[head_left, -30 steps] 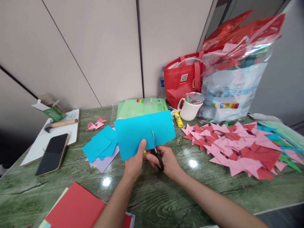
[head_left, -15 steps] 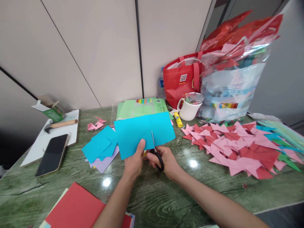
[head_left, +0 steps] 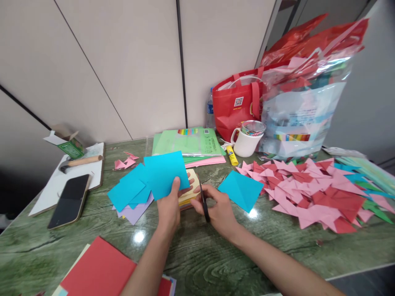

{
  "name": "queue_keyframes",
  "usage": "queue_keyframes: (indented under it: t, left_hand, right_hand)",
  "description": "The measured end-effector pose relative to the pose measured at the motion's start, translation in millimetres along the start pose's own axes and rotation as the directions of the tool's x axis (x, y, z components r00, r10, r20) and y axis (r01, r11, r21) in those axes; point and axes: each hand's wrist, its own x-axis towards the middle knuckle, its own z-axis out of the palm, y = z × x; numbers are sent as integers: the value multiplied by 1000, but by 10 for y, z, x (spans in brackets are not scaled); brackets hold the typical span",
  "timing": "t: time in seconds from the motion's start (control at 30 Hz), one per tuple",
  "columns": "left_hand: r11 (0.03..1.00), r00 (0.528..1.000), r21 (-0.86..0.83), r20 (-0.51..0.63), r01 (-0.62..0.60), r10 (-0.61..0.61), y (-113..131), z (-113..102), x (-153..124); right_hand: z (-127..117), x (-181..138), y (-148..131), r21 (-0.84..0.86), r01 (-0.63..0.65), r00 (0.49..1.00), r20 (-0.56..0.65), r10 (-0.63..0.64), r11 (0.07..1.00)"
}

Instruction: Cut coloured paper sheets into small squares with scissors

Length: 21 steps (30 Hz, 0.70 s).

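Between thumb and fingers, my left hand [head_left: 170,203] grips a blue sheet of paper [head_left: 165,172] raised above the table. Black-handled scissors [head_left: 205,204] are in my right hand [head_left: 220,209], blades pointing away from me. To the right, a separate blue paper piece [head_left: 242,191] lies against the edge of the folded-paper heap. More blue paper squares [head_left: 127,190] rest over lilac paper [head_left: 135,211] on the left. Behind my hands, a stack of cream and yellow paper [head_left: 191,189] is partly hidden by my fingers.
Pink and red folded paper pieces [head_left: 311,193] spread over the right side. At the back stand a white mug [head_left: 246,144], a glue stick [head_left: 231,155], a red bag [head_left: 231,111] and green paper packs [head_left: 185,142]. A phone [head_left: 69,201], hammer [head_left: 80,161] and red paper [head_left: 98,267] lie left.
The long blue sheet is now cut in two. One piece stays in my left hand, slightly further left; the other has come down on the table to the right.
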Motion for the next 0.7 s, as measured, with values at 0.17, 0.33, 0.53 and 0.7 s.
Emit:
queue_keyframes:
  t: [0.17,0.33,0.53,0.7]
  left_hand:
    - [1000,999,10,-46,-25,25,-32,-22,33]
    - [1000,997,-18,-72,26,-27,-32,-31,59]
    - [998,998,-10,-29,62,-62,-54,-28,61]
    - [989,987,79,87,125,-132,-146,-43,36]
  right_hand:
    - [-200,147,58,-777,-8,991,-90,-99,630]
    - [-339,245,69,-959,-162,962,-101,254,231]
    - [-379,274,112,-965,-155,965,-102,243,212]
    - [-398,296,207,-858,-195,974,-226,-8,476]
